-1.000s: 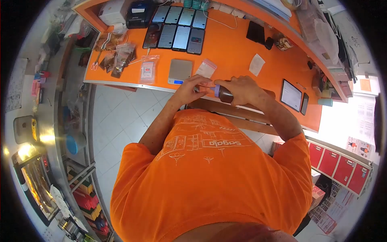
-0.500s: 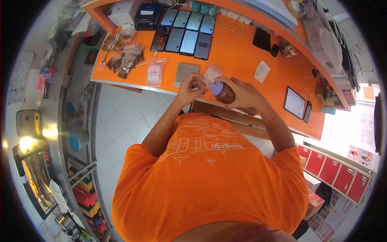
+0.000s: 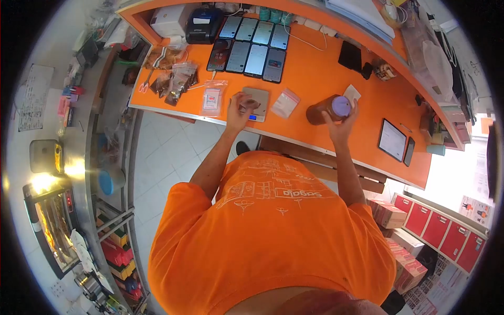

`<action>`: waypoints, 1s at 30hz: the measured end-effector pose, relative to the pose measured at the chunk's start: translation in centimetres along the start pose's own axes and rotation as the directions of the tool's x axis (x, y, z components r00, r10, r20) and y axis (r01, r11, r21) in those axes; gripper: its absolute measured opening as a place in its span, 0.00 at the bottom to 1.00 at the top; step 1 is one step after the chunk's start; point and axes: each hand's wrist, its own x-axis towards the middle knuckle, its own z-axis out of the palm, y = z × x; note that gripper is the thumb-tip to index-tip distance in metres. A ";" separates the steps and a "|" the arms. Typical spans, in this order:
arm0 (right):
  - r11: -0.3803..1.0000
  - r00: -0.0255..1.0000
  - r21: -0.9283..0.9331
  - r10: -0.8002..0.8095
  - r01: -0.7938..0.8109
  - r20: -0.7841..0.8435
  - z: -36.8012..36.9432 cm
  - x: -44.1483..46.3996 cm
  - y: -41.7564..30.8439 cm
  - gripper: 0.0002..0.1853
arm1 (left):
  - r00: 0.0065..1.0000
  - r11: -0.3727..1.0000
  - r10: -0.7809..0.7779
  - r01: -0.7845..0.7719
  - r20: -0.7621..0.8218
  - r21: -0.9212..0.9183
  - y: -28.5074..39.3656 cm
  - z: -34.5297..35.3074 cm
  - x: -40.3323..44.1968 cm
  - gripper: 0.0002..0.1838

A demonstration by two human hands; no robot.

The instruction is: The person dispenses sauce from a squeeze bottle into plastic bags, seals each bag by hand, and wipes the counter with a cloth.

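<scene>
My left hand (image 3: 237,113) is at the small kitchen scale (image 3: 261,97), its fingers closed on a small clear plastic bag (image 3: 249,105) with something brown inside. The scale's small display glows blue. Over to the right, my right hand (image 3: 341,123) grips a brown squeeze bottle (image 3: 317,112) by its lilac cap end. The bottle is tilted, and I cannot tell whether it touches the table. Between the hands lies a clear zip bag (image 3: 285,103). Another zip bag with a printed label (image 3: 211,98) is left of the scale.
Several lit phones (image 3: 257,58) stand in rows at the back, beside a black printer (image 3: 205,25). Filled dark pouches (image 3: 178,81) and red-handled scissors (image 3: 144,85) lie at left. A white paper (image 3: 352,93) and a tablet (image 3: 392,139) are at right. The orange table (image 3: 299,139) has a metal front edge.
My hands have moved apart. My right hand carried the bottle right, away from the bag; my left hand brought the bag over the scale, whose display is now lit.
</scene>
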 end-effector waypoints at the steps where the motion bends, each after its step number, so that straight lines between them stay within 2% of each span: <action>1: 1.000 1.000 0.022 -0.016 0.016 -0.018 -0.4 0.1 0.0 0.52 | 0.999 0.999 -0.048 0.048 0.018 -0.023 -0.3 -0.9 0.0 0.15; 3: 0.951 0.957 -0.238 -0.239 0.196 -0.167 -1.2 1.1 -2.7 0.42 | 0.989 0.986 -0.141 0.144 0.042 -0.088 0.7 -1.3 0.1 0.11; 4: 0.890 0.908 -0.373 -0.359 0.263 -0.215 -1.5 1.9 -4.4 0.37 | 0.982 0.973 -0.184 0.189 0.049 -0.132 3.5 -0.9 0.6 0.10; 5: 0.883 0.906 -0.330 -0.398 0.334 -0.145 -1.5 2.5 -6.4 0.31 | 0.972 0.956 -0.226 0.234 0.060 -0.176 6.2 -0.5 1.0 0.09; 7: 0.856 0.879 -0.232 -0.477 0.462 -0.011 -0.4 3.5 -10.7 0.21 | 0.974 0.952 -0.197 0.218 0.112 -0.215 9.8 0.6 1.6 0.08; 9: 0.945 0.937 -0.056 -0.311 0.323 0.162 1.6 4.4 -13.9 0.10 | 0.969 0.957 -0.176 0.210 0.174 -0.200 13.3 1.5 1.8 0.08; 11: 0.976 0.931 0.215 -0.098 0.022 0.352 3.8 4.4 -15.1 0.11 | 0.957 0.971 -0.164 0.199 0.241 -0.130 16.7 2.3 1.7 0.09; 14: 0.933 0.863 0.315 -0.011 -0.172 0.504 5.4 4.3 -15.4 0.11 | 0.946 0.963 -0.106 0.175 0.307 -0.207 21.0 3.6 1.1 0.07; 17: 0.936 0.921 0.345 -0.080 -0.061 0.381 5.4 4.3 -16.3 0.07 | 0.962 0.923 -0.094 0.181 0.258 -0.339 21.4 3.4 0.8 0.06; 20: 0.871 0.939 0.466 -0.016 -0.156 0.344 6.1 4.2 -17.6 0.06 | 0.986 0.954 -0.062 0.104 0.154 -0.281 21.8 2.9 0.2 0.06; 23: 0.876 0.906 0.430 0.021 -0.220 0.422 6.8 3.6 -18.0 0.06 | 0.986 0.946 -0.017 0.070 0.166 -0.316 21.5 2.5 -0.3 0.06; 26: 0.869 0.933 0.471 -0.030 -0.152 0.357 7.8 3.6 -18.4 0.07 | 0.991 0.964 -0.049 0.079 0.121 -0.254 22.5 2.0 -0.3 0.06; 30: 0.921 0.879 0.355 -0.028 -0.163 0.477 8.8 3.9 -19.2 0.06 | 0.989 0.995 0.101 -0.102 0.112 0.009 23.1 1.1 -0.2 0.07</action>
